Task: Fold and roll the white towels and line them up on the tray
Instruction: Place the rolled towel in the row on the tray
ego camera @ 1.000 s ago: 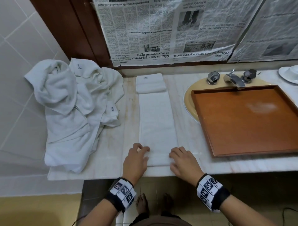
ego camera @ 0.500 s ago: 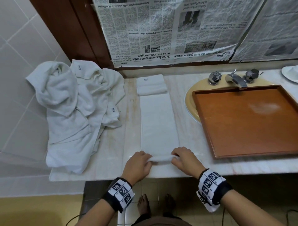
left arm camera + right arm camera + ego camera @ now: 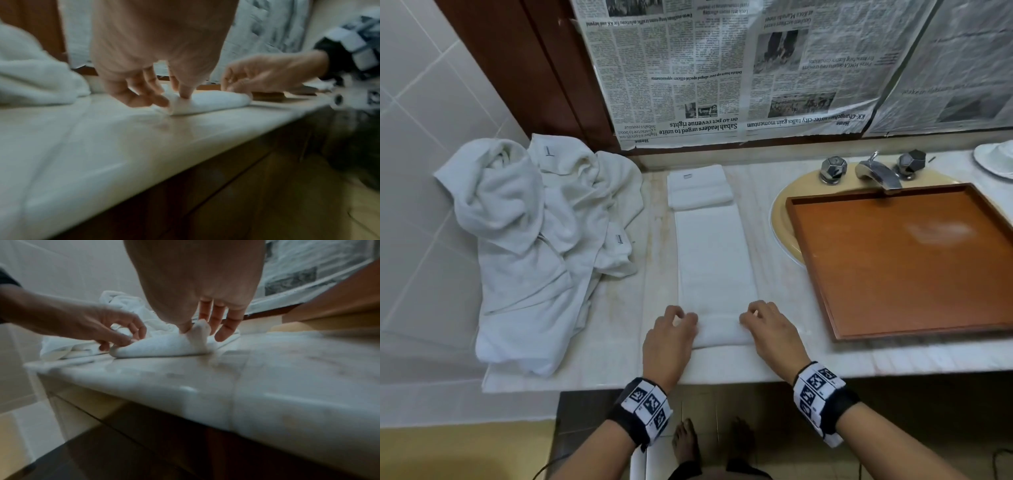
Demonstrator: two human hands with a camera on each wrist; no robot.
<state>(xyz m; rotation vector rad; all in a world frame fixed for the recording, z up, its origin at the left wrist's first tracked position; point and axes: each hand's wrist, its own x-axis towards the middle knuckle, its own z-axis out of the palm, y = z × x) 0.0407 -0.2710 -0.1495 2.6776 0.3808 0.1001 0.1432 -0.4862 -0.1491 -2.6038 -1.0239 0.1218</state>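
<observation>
Head view showed a marble counter (image 3: 616,346) with a yellow sink basin (image 3: 780,219) at right, newspaper sheets (image 3: 705,68) taped across the wall behind. A wooden tray (image 3: 914,325) sat over the basin, nothing on it, chrome faucet (image 3: 876,173) just behind its far edge. A heap of unfolded white towels (image 3: 527,246) lay on the counter's left end, spilling against the tiled wall. One long folded towel (image 3: 714,260) lay flat in the counter's middle, between heap and tray, running away from the person, its near end turned over into a short roll (image 3: 720,330) close to the counter edge. A smaller folded towel (image 3: 698,186) lay at its far end, touching it. Left hand (image 3: 669,337) pinched the roll's left end, right hand (image 3: 770,334) pinched the right end, both with fingers curled. Left wrist view: thumb and fingers (image 3: 144,91) clamped on the roll end, blurry. Right wrist view: thumb and forefinger gripped a raised bit of cloth at the roll end, other fingers (image 3: 224,327) extended past it. Marker bands (image 3: 815,390) on both wrists. Part of a white dish (image 3: 996,161) at far right edge.
</observation>
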